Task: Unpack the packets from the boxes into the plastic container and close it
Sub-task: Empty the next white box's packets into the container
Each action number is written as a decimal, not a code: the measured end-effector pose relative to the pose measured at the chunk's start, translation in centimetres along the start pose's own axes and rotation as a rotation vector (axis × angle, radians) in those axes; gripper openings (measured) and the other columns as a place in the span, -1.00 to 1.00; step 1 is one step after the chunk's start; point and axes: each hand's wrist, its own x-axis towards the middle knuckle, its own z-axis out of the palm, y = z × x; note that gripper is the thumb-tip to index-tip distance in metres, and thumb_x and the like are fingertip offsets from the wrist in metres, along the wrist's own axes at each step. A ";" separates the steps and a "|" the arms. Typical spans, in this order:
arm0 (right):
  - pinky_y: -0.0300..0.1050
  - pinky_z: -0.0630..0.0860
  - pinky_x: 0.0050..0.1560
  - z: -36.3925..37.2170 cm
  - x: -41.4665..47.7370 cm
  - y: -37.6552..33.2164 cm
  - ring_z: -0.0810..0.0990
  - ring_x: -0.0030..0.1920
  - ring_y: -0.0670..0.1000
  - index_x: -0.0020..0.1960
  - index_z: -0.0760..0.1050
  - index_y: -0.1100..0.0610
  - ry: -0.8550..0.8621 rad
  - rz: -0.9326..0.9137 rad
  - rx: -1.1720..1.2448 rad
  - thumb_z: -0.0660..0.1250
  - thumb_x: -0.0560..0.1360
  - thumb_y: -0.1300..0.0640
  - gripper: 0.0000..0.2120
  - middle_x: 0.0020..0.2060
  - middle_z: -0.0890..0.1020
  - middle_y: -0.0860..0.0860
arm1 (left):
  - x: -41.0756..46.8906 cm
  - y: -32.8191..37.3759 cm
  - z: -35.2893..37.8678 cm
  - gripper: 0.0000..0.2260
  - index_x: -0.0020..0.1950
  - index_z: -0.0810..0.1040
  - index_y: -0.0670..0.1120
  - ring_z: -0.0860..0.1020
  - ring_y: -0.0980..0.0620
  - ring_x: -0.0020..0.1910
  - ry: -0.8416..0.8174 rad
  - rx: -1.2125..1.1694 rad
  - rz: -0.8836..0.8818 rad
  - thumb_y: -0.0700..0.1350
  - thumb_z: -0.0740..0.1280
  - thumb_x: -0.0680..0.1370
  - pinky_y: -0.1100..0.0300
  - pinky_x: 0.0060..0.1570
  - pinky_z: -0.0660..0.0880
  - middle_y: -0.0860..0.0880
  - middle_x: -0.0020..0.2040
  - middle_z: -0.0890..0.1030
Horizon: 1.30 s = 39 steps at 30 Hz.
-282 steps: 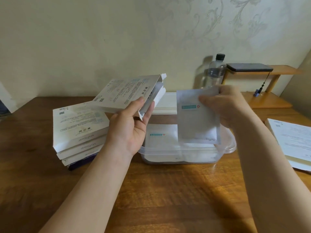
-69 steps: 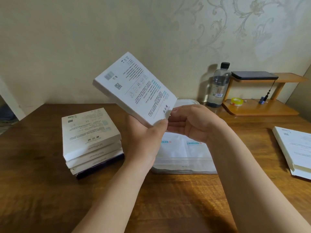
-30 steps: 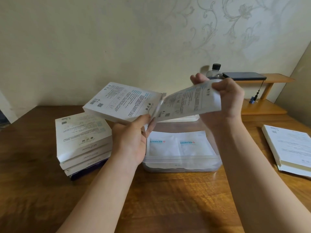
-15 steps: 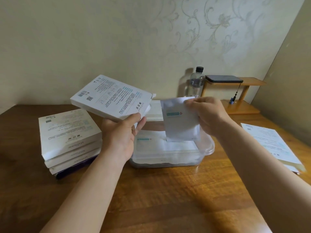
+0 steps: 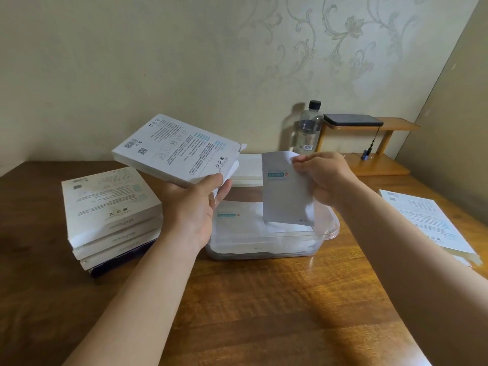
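My left hand (image 5: pixel 196 204) grips a white printed box (image 5: pixel 177 149) from below, lifted above the table with its open end flap toward the right. My right hand (image 5: pixel 323 178) pinches the top of a grey-white packet (image 5: pixel 284 196) that hangs upright over the clear plastic container (image 5: pixel 330 233). White packets (image 5: pixel 237 223) lie flat inside the container. Behind it lies the white lid (image 5: pixel 249 169), partly hidden by the box and the packet. A stack of several white boxes (image 5: pixel 108 207) stands at the left of the table.
Flat white boxes (image 5: pixel 422 220) lie at the right table edge. A water bottle (image 5: pixel 307 128) and a small wooden shelf (image 5: pixel 375 143) with a dark device on top stand at the back by the wall. Bare wooden tabletop (image 5: pixel 264 299) lies in front.
Since a second ago my right hand has lowered with a packet and now holds it upright over the container. The box in my left hand has barely moved.
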 end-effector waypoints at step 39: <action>0.03 0.37 0.40 2.0 -1.1 2.1 0.43 0.35 0.10 0.55 0.28 -0.01 -0.795 -0.226 -1.810 0.34 0.49 -0.29 -0.27 0.40 0.46 0.00 | 0.5 -0.5 -0.5 -0.42 0.40 0.46 -0.05 0.60 -0.12 0.28 -0.018 0.025 -0.020 -0.48 0.42 0.48 0.03 -0.02 0.67 -0.05 0.27 0.64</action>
